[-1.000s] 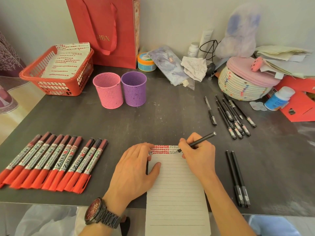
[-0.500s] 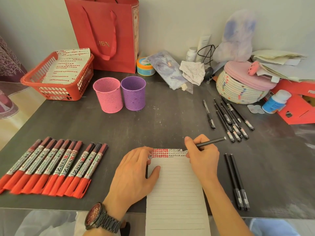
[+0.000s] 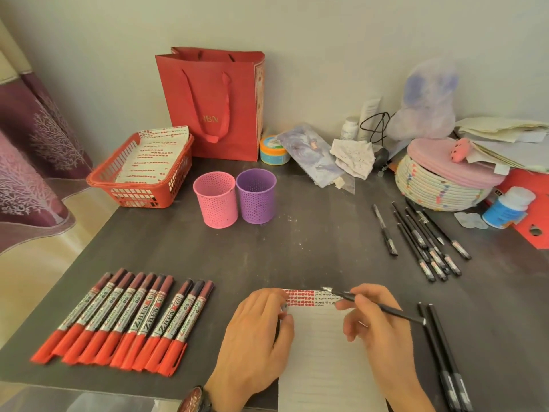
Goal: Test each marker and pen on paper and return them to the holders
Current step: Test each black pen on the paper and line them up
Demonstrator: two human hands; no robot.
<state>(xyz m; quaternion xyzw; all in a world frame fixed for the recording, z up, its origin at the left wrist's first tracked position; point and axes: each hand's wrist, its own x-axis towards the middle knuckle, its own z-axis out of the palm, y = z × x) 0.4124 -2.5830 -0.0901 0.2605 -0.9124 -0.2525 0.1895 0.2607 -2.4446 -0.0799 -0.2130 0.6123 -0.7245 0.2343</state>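
The right hand (image 3: pixel 378 325) pinches a black pen (image 3: pixel 395 312), its nib at the paper's (image 3: pixel 320 367) top edge by the test marks. The left hand (image 3: pixel 255 337) lies loose-fingered on the paper's left edge, likely pinning it. Markers (image 3: pixel 127 319) wait left of the paper and the holders (image 3: pixel 256 200) beyond it.

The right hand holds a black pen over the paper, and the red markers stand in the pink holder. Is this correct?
Not quite. In the head view the red markers lie in a row on the table, left of the paper, not in the pink holder. The right hand does hold a black pen over the paper.
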